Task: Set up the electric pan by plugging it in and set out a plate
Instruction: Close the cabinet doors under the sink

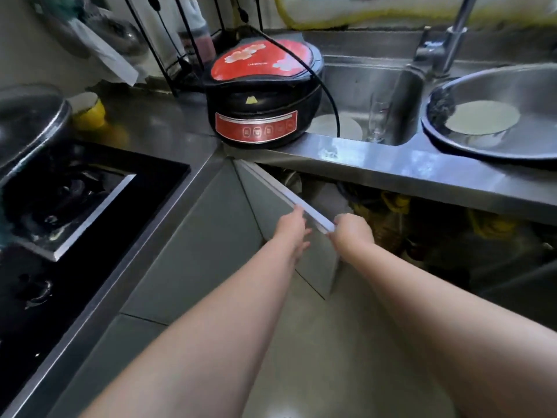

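The electric pan (259,95), black with a red flowered lid and a red control panel, stands on the steel counter (376,159) at the corner beside the sink. Its black cord (324,86) arcs over the lid and drops toward the sink. A white plate (349,128) lies in the sink basin behind the cord. Below the counter, a grey cabinet door (301,251) stands ajar. My left hand (294,229) rests flat against its outer face near the top edge. My right hand (351,232) grips the door's top corner.
A black gas hob (75,212) fills the counter at left, with a steel lid and a yellow cup (89,111) behind it. A steel basin (497,116) holding pale dough rests at right by the tap (446,40). A glass (378,116) stands in the sink. Bottles crowd the dark open cabinet.
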`<state>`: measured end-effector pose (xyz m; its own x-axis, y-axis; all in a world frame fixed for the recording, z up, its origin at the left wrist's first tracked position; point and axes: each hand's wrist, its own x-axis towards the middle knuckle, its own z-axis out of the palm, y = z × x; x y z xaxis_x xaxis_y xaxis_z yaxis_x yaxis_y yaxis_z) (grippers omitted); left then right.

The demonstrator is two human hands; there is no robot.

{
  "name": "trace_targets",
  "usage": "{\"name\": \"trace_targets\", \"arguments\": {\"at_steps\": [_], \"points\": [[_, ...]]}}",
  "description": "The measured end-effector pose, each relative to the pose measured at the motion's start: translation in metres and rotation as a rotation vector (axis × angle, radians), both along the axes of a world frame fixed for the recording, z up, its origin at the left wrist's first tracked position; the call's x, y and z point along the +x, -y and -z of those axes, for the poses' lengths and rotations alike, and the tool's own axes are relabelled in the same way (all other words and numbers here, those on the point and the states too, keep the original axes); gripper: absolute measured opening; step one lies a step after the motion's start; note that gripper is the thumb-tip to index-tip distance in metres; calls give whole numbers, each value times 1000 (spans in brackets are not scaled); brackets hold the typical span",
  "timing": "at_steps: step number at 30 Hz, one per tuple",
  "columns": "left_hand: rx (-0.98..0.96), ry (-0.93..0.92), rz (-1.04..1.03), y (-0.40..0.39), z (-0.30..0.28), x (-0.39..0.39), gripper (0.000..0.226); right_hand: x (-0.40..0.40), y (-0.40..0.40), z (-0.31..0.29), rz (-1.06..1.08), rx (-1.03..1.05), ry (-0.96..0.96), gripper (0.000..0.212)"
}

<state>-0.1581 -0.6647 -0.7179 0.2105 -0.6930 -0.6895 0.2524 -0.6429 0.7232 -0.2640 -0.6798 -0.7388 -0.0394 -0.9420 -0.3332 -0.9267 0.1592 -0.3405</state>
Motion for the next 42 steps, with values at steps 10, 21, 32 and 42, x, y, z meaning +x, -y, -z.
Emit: {"name": "trace_targets", "arguments": {"at_steps": [10, 21, 32, 42], "points": [[-21, -533, -79, 75, 4, 0, 99, -30, 42, 0, 751, 267, 663, 49], [-93, -749, -191, 118, 16, -16, 83, -11, 99, 14, 1144, 190, 1394, 44], [206, -243, -105, 94, 16, -53, 64, -38, 70, 2, 858, 280, 1149, 34], [114, 53, 628, -8, -23, -223, 38, -226, -54, -54, 369, 8, -206, 44]]}}
